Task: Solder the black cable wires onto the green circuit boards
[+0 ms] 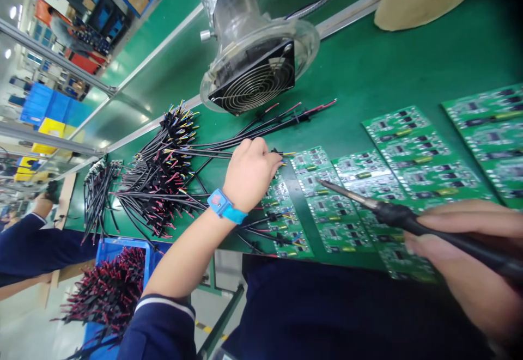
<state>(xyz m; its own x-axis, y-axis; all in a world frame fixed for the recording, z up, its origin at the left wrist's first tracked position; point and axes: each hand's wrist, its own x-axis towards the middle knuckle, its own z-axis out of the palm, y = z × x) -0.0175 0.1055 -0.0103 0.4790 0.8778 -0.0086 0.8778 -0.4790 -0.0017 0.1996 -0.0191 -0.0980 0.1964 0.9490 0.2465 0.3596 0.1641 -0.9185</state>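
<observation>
Nearest the lens, our right hand fills the lower right corner, its grip closed around the dark handle of a soldering iron. That iron slants up and left, and its metal tip hangs just over the green circuit boards, which we take as our landmark. These boards lie flat in rows on the green worktop.

At the left end of the boards, our left hand rests knuckles up, fingers curled and pinching a black wire lead whose coloured ends touch the top left corner of the boards. A blue wrist strap circles that wrist, and a dark blue sleeve with a white edge covers the arm lower down.

Left of the boards, a loose heap of black wire harnesses with red and yellow ends spreads across the worktop. Below that heap and off the worktop edge, a blue bin holds more red-tipped wires.

Above the boards, a clear-hooded extraction fan on a silver duct faces down toward the worktop. More boards run off to the right. Far left of the boards, another person's blue sleeve shows at the frame edge.
</observation>
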